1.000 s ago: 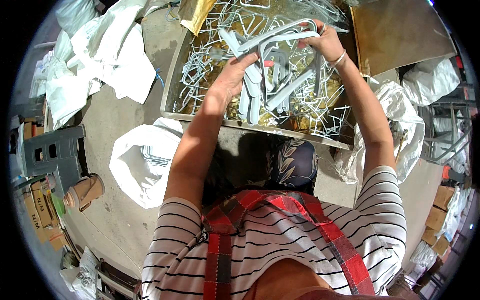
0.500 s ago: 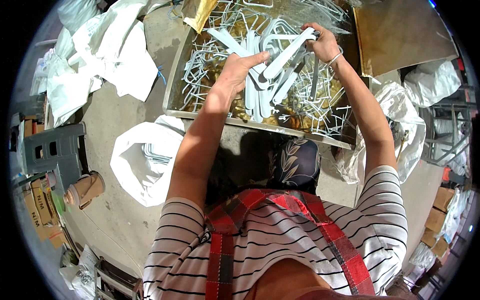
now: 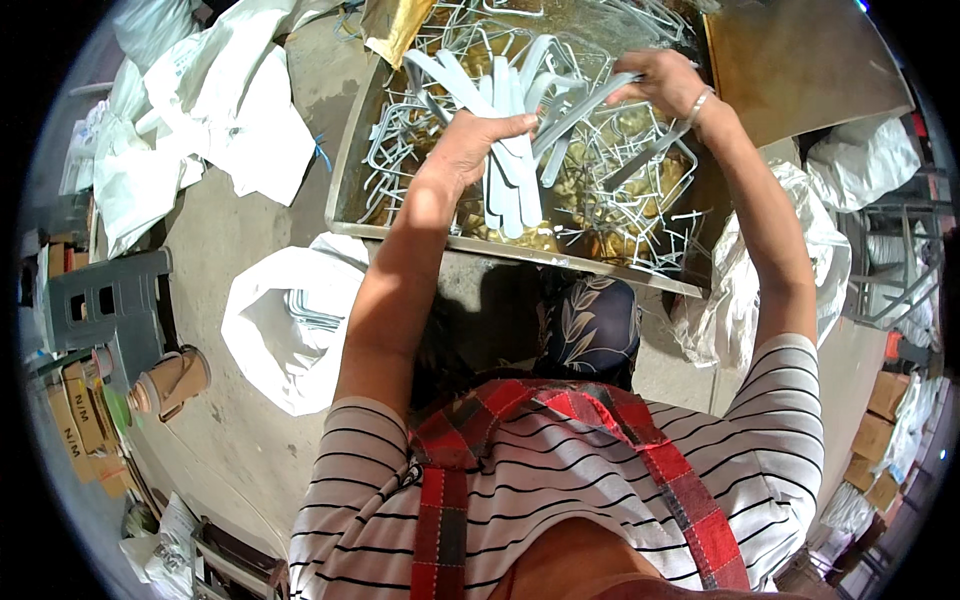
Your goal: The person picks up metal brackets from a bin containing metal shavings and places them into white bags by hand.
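Note:
Over a metal tray [image 3: 450,241], my left hand [image 3: 466,148] is closed around a bundle of flat, pale grey bent metal strips [image 3: 513,190], its thumb lying across them. Farther right, my right hand [image 3: 662,82] grips the bend of one U-shaped flat metal strip [image 3: 585,113]. One leg of that strip slants down toward the bundle; its darker leg hangs below my wrist. Beneath both hands, many thin bent metal rods [image 3: 640,220] lie tangled in the tray over a brownish, shiny bottom.
A white sack [image 3: 260,320] with bent metal pieces inside stands open, left of my knees. Crumpled white sacks [image 3: 235,110] lie at the far left. A grey plastic stool [image 3: 110,300] stands at the left edge. A brown sheet [image 3: 800,70] adjoins the tray's right side.
My right hand has moved right and slightly down, drawing its strip away from the bundle. The bundle in my left hand looks narrower, and that hand has shifted slightly.

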### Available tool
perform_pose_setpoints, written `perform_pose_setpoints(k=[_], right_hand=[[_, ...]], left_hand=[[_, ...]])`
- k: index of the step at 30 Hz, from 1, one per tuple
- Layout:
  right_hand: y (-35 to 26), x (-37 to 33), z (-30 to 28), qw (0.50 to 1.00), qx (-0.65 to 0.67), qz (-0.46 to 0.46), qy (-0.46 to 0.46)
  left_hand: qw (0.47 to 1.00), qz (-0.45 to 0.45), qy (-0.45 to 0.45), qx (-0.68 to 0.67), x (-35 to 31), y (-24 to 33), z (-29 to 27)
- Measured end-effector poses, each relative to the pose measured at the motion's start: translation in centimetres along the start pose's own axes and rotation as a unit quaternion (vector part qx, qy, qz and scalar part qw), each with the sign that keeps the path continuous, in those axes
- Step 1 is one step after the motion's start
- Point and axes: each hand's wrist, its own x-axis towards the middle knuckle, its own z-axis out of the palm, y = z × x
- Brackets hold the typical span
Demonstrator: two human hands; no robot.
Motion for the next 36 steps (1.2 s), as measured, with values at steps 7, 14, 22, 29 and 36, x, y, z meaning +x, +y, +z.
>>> perform_pose_setpoints(k=[7,14,22,29,36], right_hand=[[-5.8,3.0,1.4,0.984,-0.054,-0.168,0.021],[-4.5,6.0,-1.8,0.994,0.104,0.025,-0.027],[-11.3,7.9,3.3,0.982,0.032,-0.087,-0.166],[-6.1,6.2,1.2,0.934,0.353,0.040,-0.033],[-10.0,2.7,5.0,0.967,0.153,-0.085,-0.186]], left_hand=[[0.983,0.065,-0.014,0.172,-0.4,-1.1,1.7],[0.973,0.075,0.024,0.219,0.3,-1.8,1.2],[0.987,0.068,0.024,0.144,0.5,-2.1,1.2],[0.994,0.049,0.083,-0.054,0.8,0.8,-1.8],[0.987,0.010,0.078,-0.139,0.9,1.6,-4.3]])
